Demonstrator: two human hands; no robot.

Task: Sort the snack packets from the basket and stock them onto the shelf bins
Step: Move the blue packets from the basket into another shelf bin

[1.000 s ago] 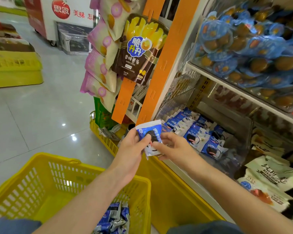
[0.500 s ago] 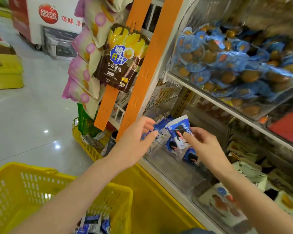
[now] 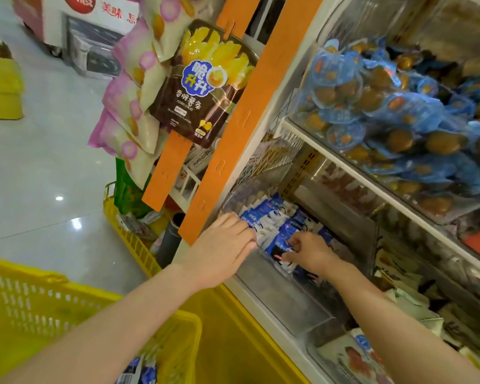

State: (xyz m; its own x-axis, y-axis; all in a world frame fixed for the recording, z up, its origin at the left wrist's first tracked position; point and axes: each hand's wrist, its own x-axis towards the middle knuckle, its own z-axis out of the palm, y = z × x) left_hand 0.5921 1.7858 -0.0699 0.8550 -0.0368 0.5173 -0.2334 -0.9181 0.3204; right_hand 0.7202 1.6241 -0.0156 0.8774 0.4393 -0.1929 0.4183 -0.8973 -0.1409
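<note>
Blue-and-white snack packet (image 3: pixel 280 246): inside the clear shelf bin (image 3: pixel 283 297), at its front, standing on end, pinched by right hand (image 3: pixel 313 253) fingers (image 3: pixel 293 241). Left hand (image 3: pixel 222 245), at the bin's front left corner: fingers straight, together, pressing the row of packets (image 3: pixel 263 214). Yellow basket (image 3: pixel 34 300), below the bin: spare packets (image 3: pixel 143 373).

Cut off by left and bottom edges: yellow plastic mesh basket (image 3: pixel 39 300). Blue-and-white foil snack packets (image 3: pixel 142 374) inside it show tops only. The left hand (image 3: pixel 219 253) has thumb and palm side hidden. The right hand (image 3: pixel 311 252) pinches one blue-and-white packet (image 3: pixel 279 246), partly covered by fingers. Packet print blurred, unreadable.
</note>
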